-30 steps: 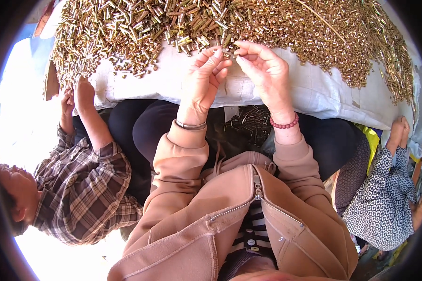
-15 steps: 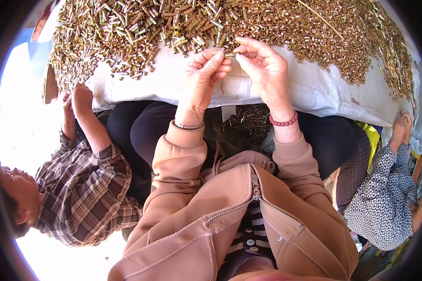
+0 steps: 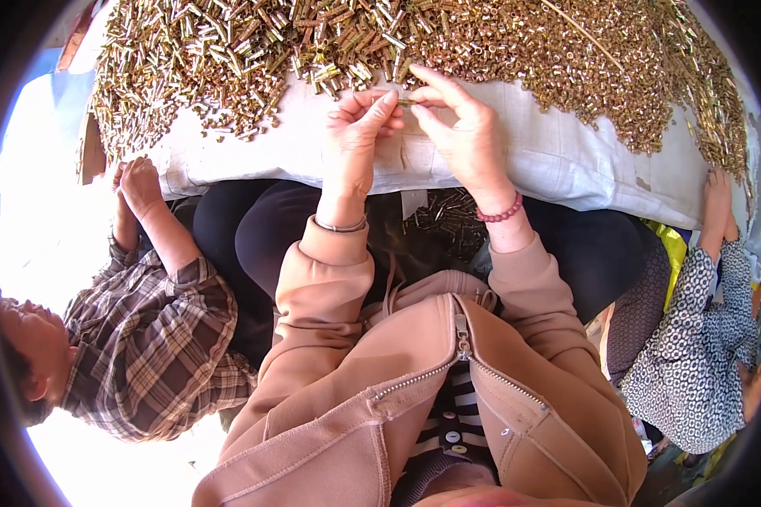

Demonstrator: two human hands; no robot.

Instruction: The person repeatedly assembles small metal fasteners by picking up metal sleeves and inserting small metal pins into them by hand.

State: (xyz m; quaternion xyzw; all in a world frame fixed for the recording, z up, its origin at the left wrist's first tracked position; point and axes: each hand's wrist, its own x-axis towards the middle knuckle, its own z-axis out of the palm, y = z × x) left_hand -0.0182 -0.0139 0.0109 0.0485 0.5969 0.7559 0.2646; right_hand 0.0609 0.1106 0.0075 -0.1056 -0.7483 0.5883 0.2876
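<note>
Over the near edge of the cloth-covered table, my left hand (image 3: 355,131) pinches a small brass-coloured metal tube (image 3: 406,102) between thumb and forefinger. My right hand (image 3: 465,139) has its thumb and a finger at the tube's right end, with the forefinger stretched out above. Its exact fit is too small to make out. Just beyond my hands lies a heap of longer golden tubes (image 3: 228,51). A heap of short golden rings or sleeves (image 3: 558,59) spreads to the right of it. Below the table edge, between my knees, sit several darker metal pieces (image 3: 448,215).
The white cloth (image 3: 550,160) forms the table's near edge. A thin stick (image 3: 583,34) lies on the right-hand heap. At the left sits a person in a plaid shirt (image 3: 156,346), hands at the table edge; at the right, another in a patterned sleeve (image 3: 685,355).
My right hand has shifted slightly left and lower, its forefinger now straighter. My left hand keeps its pinch almost in place. The person on the right has moved their hand up along the table edge.
</note>
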